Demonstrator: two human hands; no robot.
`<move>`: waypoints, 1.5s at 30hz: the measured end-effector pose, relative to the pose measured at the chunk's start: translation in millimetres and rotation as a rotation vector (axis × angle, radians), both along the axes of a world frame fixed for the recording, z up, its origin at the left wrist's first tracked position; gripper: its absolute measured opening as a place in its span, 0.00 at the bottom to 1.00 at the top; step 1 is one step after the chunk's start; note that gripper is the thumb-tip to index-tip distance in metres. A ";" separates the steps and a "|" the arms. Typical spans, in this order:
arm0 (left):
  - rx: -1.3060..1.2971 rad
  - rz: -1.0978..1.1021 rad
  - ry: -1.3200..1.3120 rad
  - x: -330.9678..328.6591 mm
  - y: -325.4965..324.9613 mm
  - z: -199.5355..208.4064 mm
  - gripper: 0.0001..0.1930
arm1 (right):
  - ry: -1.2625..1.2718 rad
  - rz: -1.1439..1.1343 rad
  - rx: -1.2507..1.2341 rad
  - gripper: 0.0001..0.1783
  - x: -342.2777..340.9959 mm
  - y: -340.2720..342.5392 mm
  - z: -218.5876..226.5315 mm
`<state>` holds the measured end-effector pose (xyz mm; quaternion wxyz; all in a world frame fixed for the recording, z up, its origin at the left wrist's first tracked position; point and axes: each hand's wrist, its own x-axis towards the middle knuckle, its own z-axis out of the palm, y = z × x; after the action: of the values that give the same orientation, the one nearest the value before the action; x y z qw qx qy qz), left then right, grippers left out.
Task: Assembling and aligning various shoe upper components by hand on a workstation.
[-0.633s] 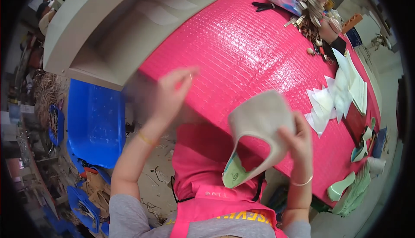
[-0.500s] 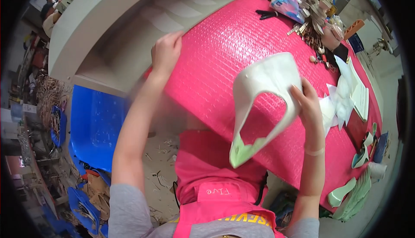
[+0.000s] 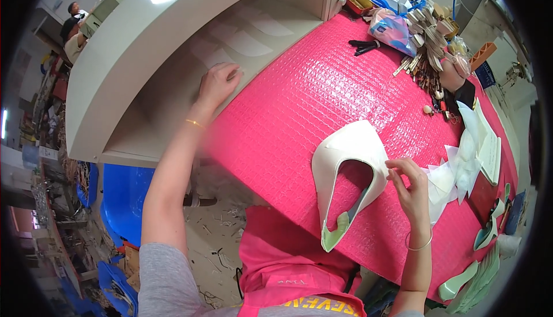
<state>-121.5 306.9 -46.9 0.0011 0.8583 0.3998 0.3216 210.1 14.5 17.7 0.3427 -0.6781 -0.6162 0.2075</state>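
A white shoe upper (image 3: pixel 351 143) with a pale green lining at its narrow end lies on the pink table cover (image 3: pixel 282 95), its oval opening facing up. My right hand (image 3: pixel 412 187) is beside its right edge, fingers bent and apart, the fingertips at or very close to the rim. My left hand (image 3: pixel 219 85) reaches to the opening of a curved white cabinet (image 3: pixel 115 46). Its fingers are loosely bent, and nothing shows in them. Just beyond it, several thin white pieces (image 3: pixel 247 41) lie on the cabinet floor.
White sheets (image 3: pixel 440 184) and a pad (image 3: pixel 489 153) lie on the right. Tools and sticks (image 3: pixel 426 46) crowd the far right corner. Green pieces (image 3: pixel 478 274) rest at the near right edge. A blue chair (image 3: pixel 124 202) stands below the cabinet, near scraps on the floor.
The shoe upper has come down from my right hand's grip onto the table. My right hand has let go and lowered slightly. My left hand has stayed by the cabinet opening; the view has shifted.
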 end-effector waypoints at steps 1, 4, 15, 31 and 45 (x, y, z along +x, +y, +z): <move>0.095 -0.067 0.043 -1.8 0.3 0.5 0.06 | -0.008 0.037 0.002 0.07 -3.8 1.9 1.2; 0.220 -0.147 0.082 -7.7 7.3 -4.3 0.07 | -0.032 0.128 -0.049 0.06 -9.0 4.9 2.0; 0.214 0.131 -0.176 13.6 -61.4 90.7 0.07 | -0.071 0.183 0.235 0.15 23.1 175.6 6.4; -0.045 0.283 -0.036 11.8 -211.0 190.9 0.10 | -0.773 -0.130 0.156 0.33 43.4 392.3 -61.3; -0.364 -0.203 -0.197 52.0 -159.9 249.1 0.07 | 0.780 1.132 0.079 0.45 -73.0 185.8 43.5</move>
<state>-69.5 147.0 202.2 0.2273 0.8441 0.3610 0.3248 137.0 200.3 61.2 0.4028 -0.1147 -0.7142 0.5608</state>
